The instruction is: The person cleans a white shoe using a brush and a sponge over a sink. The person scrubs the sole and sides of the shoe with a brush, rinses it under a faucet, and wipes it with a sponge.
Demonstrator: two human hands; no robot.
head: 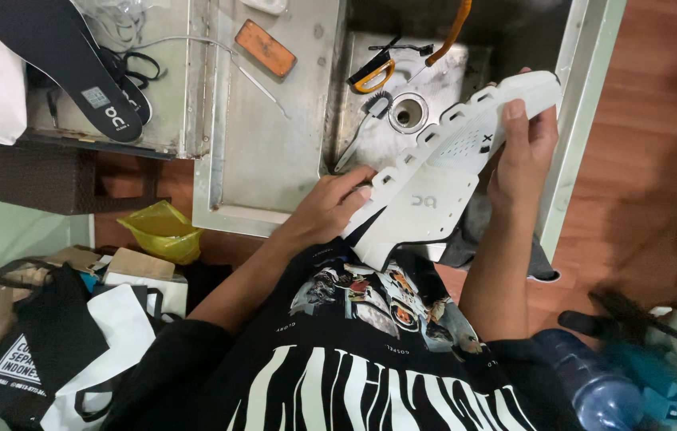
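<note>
White shoe (442, 179) sole-up, lugged and perforated, left hand (330, 211) grip and right hand (523, 148) grip both clasping it

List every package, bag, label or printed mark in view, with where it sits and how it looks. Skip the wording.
Black tote bag: bottom left, white print.
White bag: beside it, black handles.
Yellow plastic bag: crumpled, below the metal sink counter.
Cardboard box: small, tan top, under the yellow bag.
Black insole: top left, pale square label and white logo.
White shoe sole: held by left hand and right hand, small grey logo.
</note>
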